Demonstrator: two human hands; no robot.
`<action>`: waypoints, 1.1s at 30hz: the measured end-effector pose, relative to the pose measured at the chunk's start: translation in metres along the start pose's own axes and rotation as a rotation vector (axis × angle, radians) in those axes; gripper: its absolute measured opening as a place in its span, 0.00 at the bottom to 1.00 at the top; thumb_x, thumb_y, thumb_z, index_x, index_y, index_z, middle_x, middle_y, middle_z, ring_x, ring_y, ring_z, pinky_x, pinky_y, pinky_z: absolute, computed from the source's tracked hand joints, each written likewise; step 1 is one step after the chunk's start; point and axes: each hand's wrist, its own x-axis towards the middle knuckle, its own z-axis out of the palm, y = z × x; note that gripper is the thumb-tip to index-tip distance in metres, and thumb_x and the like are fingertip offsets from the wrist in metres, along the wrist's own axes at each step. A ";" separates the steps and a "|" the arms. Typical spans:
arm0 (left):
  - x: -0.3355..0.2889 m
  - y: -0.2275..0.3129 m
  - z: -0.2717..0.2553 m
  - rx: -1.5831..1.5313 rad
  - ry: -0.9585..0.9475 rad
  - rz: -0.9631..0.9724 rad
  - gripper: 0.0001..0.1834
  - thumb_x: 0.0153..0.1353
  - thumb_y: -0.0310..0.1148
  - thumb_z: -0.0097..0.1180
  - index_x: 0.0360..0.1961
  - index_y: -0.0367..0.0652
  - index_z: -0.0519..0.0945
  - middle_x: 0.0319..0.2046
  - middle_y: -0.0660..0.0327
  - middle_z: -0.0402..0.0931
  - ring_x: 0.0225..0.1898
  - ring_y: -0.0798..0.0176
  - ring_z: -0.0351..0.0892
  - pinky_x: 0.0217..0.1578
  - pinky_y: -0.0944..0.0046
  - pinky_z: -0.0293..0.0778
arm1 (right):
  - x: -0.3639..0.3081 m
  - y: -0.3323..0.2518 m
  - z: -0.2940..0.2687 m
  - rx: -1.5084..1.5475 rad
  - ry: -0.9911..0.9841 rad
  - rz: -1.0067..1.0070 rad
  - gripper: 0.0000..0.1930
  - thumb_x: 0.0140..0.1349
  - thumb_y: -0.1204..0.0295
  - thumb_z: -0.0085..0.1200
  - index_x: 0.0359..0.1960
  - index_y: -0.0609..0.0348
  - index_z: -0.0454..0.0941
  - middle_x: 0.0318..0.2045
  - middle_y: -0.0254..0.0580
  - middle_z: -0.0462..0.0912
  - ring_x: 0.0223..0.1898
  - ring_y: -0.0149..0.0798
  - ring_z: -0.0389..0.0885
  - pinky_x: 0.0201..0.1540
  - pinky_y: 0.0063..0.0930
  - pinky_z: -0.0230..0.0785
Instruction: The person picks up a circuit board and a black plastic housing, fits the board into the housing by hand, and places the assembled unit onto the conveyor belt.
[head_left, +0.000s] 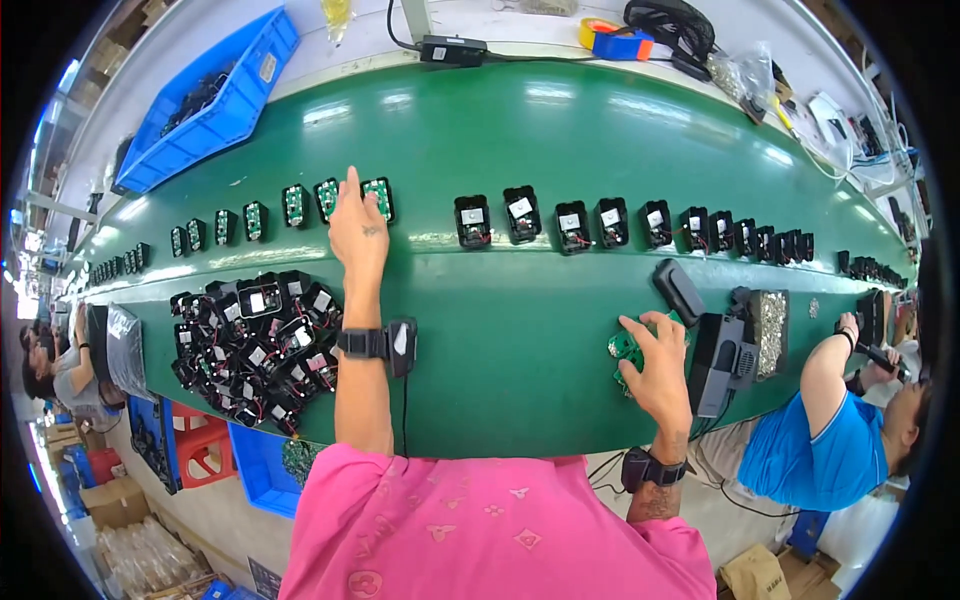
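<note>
My left hand [360, 230] reaches over the row of black housings, index finger stretched forward and thumb apart. It touches a black housing with a green circuit board [379, 196]; a similar filled housing [326, 199] lies partly under its fingers. Whether it grips either cannot be seen. On the right, my right hand [656, 368] curves over a few green circuit boards [624, 347] on the table, with one between thumb and index finger. Just beyond that hand rests a dark oblong case [679, 291].
Open black housings [520, 213] line the green table [480, 130]. Left of my forearm sits a heap of black housings with wires [255, 350]. A grey-black device [716, 365] and a tray of small metal parts [769, 335] stand right. A blue bin [215, 125] stands far left; a co-worker [830, 440] sits right.
</note>
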 end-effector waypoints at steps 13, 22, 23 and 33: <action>-0.058 0.048 0.026 -0.206 -0.439 0.585 0.36 0.52 0.37 0.70 0.64 0.51 0.74 0.59 0.50 0.70 0.54 0.47 0.76 0.53 0.55 0.76 | 0.024 -0.010 0.026 0.674 0.257 0.119 0.08 0.70 0.74 0.54 0.39 0.69 0.80 0.25 0.37 0.82 0.18 0.27 0.79 0.20 0.21 0.66; -0.120 0.042 -0.001 -0.935 -0.870 0.081 0.15 0.61 0.32 0.65 0.48 0.37 0.86 0.60 0.57 0.64 0.36 0.71 0.76 0.34 0.71 0.80 | 0.032 -0.066 0.049 1.350 0.027 0.114 0.10 0.68 0.78 0.55 0.47 0.72 0.79 0.33 0.43 0.84 0.24 0.30 0.82 0.27 0.21 0.76; -0.123 0.043 -0.006 -0.913 -0.867 0.102 0.14 0.61 0.31 0.64 0.48 0.40 0.87 0.60 0.56 0.65 0.37 0.70 0.77 0.38 0.69 0.80 | 0.034 -0.071 0.047 1.386 -0.055 0.069 0.10 0.67 0.79 0.55 0.48 0.72 0.79 0.34 0.44 0.84 0.25 0.31 0.82 0.27 0.22 0.76; -0.139 0.045 -0.011 -0.690 -0.586 0.511 0.10 0.58 0.24 0.62 0.40 0.45 0.89 0.60 0.51 0.65 0.42 0.58 0.82 0.45 0.61 0.80 | 0.050 -0.096 0.045 1.546 -0.157 0.143 0.12 0.65 0.80 0.57 0.48 0.69 0.71 0.31 0.43 0.82 0.21 0.29 0.80 0.22 0.22 0.74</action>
